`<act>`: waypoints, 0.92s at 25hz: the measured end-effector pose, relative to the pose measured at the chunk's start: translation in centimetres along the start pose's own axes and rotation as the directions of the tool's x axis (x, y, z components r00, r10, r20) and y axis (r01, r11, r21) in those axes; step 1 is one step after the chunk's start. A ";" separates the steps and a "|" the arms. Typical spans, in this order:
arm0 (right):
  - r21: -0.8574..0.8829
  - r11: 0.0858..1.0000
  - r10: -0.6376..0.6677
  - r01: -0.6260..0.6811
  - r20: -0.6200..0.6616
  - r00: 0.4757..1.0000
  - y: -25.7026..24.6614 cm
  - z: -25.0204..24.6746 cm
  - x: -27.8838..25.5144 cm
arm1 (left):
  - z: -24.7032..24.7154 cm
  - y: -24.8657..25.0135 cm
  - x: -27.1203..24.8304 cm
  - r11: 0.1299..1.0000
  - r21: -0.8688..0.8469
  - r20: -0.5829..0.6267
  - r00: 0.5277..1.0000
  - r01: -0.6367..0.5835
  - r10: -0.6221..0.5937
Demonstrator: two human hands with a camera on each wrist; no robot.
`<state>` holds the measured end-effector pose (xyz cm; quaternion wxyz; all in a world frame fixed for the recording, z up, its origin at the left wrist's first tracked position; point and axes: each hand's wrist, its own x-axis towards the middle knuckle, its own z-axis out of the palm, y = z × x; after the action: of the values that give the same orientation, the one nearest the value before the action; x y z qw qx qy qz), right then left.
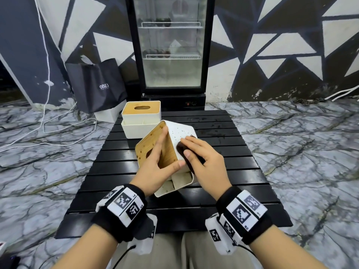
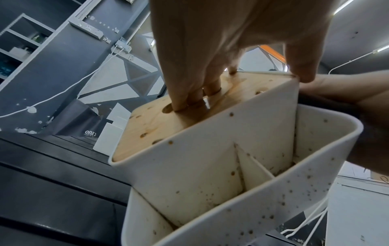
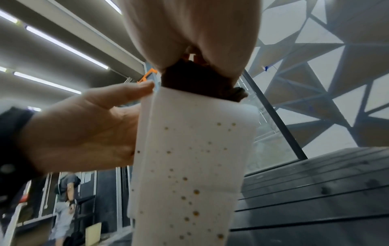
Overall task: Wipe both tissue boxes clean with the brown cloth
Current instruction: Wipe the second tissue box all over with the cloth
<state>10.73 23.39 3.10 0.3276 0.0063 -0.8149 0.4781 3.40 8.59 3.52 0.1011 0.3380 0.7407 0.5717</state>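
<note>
Right now you are holding the near tissue box tilted up on the black slatted table, its wooden lid facing left. Your left hand is gripping it, with fingers hooked into the lid's slot and the thumb lying along the box's near edge. Your right hand is pressing the brown cloth against the box's white, brown-speckled side, fingers curled over the cloth. Brown spots are also showing on the lid and inside the open side compartments. The second tissue box is standing upright at the table's far left, just behind the first. Beyond the table, a glass-door fridge and a black bag are standing against the patterned wall.
</note>
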 end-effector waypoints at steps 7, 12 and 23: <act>-0.008 0.999 -0.049 0.049 0.031 0.998 -0.4 0.2 -0.2 | -0.3 0.2 0.3 1.000 0.012 0.042 0.999 -0.024 0.024; -0.001 1.000 0.007 -0.007 0.046 0.999 0.1 -0.2 0.5 | -0.4 -0.1 0.5 1.000 -0.025 0.041 0.999 -0.010 0.011; -0.055 0.998 0.033 -0.030 0.056 0.998 0.6 0.0 0.2 | -0.2 -0.2 0.7 0.999 -0.039 0.051 0.998 -0.024 0.026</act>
<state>10.35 23.83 2.76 0.2969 -0.0018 -0.8365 0.4606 2.70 8.81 3.58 0.1194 0.3596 0.7227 0.5781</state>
